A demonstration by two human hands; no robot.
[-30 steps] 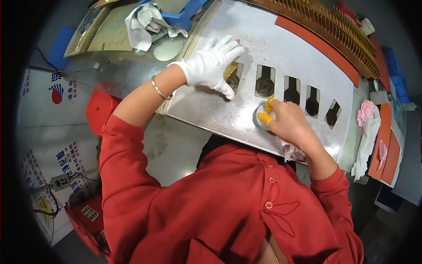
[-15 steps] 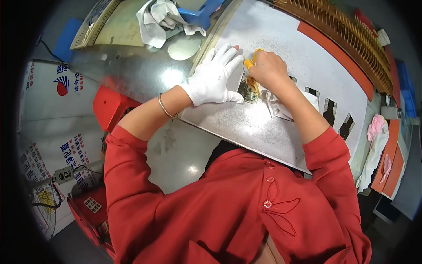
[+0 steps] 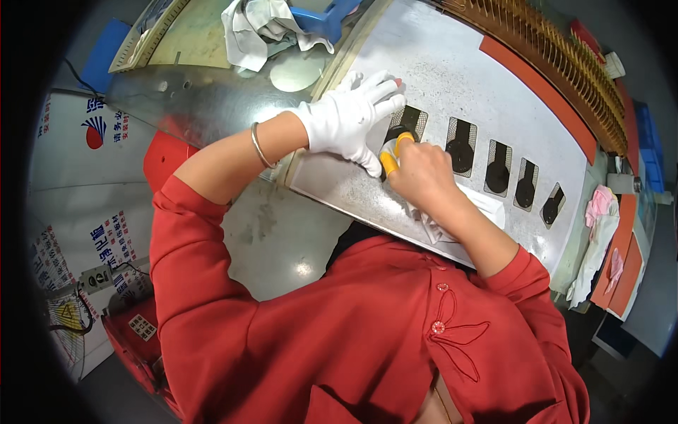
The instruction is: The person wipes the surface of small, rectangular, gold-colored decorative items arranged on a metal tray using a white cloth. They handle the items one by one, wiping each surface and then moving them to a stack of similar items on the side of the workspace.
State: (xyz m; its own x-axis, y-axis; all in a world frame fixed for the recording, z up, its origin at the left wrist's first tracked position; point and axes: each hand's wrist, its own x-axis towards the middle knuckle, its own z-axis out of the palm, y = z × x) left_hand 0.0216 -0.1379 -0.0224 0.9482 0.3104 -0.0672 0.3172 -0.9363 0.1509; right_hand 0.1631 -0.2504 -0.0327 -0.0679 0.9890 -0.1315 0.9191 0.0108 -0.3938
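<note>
Palm of L hand [image 3: 347, 121] flat, fingers wide; R hand [image 3: 421, 172] curled, w/ grip on cloth [image 3: 487, 205]

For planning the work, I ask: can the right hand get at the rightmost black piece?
Probably yes: the right hand is over the same worktop, and nothing covers the rightmost black piece.

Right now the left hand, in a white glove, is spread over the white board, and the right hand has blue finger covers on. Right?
Not quite: the right hand's finger covers are yellow, not blue; the head view shows it. The left hand, in a white glove, is spread over the white board.
</note>
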